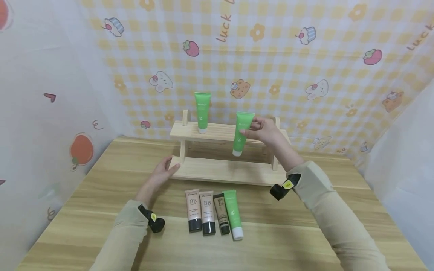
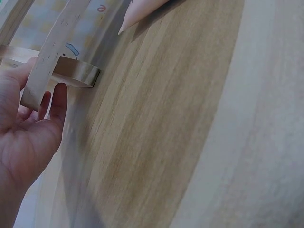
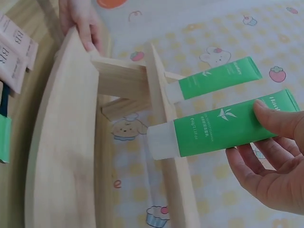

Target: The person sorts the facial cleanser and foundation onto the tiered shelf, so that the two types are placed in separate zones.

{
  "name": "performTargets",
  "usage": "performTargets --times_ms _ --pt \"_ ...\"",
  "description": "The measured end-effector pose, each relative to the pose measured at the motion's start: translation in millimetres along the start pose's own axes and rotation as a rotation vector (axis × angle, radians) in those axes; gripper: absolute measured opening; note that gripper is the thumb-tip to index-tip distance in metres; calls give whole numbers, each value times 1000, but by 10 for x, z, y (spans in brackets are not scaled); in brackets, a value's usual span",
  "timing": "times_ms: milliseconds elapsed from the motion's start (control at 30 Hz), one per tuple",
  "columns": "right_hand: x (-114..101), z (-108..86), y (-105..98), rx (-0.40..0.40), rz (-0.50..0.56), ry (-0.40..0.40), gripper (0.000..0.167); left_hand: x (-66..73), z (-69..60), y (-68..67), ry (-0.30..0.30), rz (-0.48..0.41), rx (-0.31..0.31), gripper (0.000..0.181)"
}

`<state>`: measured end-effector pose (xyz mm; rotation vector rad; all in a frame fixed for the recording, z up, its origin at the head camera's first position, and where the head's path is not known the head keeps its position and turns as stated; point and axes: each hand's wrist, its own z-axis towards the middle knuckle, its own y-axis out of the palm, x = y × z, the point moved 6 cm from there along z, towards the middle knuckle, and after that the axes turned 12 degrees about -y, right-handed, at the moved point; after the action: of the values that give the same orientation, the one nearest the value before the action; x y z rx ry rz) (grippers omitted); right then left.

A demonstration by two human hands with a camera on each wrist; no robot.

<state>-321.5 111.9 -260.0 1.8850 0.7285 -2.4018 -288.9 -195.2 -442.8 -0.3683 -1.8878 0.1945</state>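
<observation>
Your right grip pinches a green tube high, cap down before the upper shelf — probably keeping the cap clear; your left grip clasps the lower shelf's end, perhaps steadying it.

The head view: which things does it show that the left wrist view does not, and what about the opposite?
Only the head view shows the right hand holding a green tube, the dark tube on the table, and both sleeves.
Only the left wrist view shows the palm of the left hand.
Both show the left hand gripping the wooden stand, a pink tube, and the checked cloth.
</observation>
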Motion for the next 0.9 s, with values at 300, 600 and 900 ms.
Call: performTargets --times_ms 300,600,900 --pt "-135 200 -47 47 -40 27 48 -12 19 -2 -2 1 8 76" --pt "-183 385 -44 88 -81 -1 45 -6 20 0 -11 -4 3 77" --pt "-130 481 -18 101 -108 4 44 -6 21 4 2 -18 -1 76"
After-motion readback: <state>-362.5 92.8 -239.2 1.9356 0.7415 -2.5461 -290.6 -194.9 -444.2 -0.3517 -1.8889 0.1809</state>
